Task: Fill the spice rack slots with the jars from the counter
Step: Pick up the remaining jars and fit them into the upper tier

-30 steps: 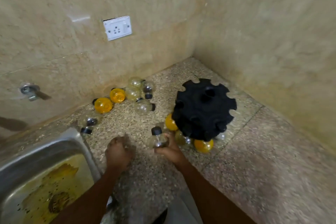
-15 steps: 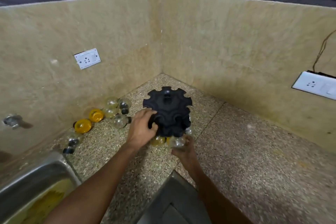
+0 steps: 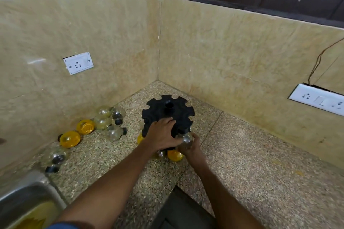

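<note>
Standing in the corner: a black spice rack, round with notched slots along its top edge, set on the speckled tabletop close to where the two beige walls meet.
Left hand: laid over the near side of the rack's top, fingers spread across the black disc and bearing on it; this grip is flat and pressing, not wrapped round any jar.
Right hand: low at the rack's near right edge, its grip closed round a clear jar which sits right against the underside of the top tier (whether the neck is seated in a slot I cannot tell, the fingers cover it).
Jars already at the rack: a yellow jar hangs at the bottom front, just under both hands, with a clear one beside it; a sliver of another yellow one shows left of the left wrist.
Jars loose on the tabletop: a cluster lying on their sides along the left wall, well apart from the rack. Two yellow jars lie side by side; several clear jars with black caps are bunched beyond them, nearer the corner.
Nearest the sink: two more clear jars, blurred, lying by the wall.
Sink: steel, at the lower left corner, with yellowish staining inside.
Walls: a white socket plate on the left wall, a wider switch plate on the right wall with a thin wire running up from it.
</note>
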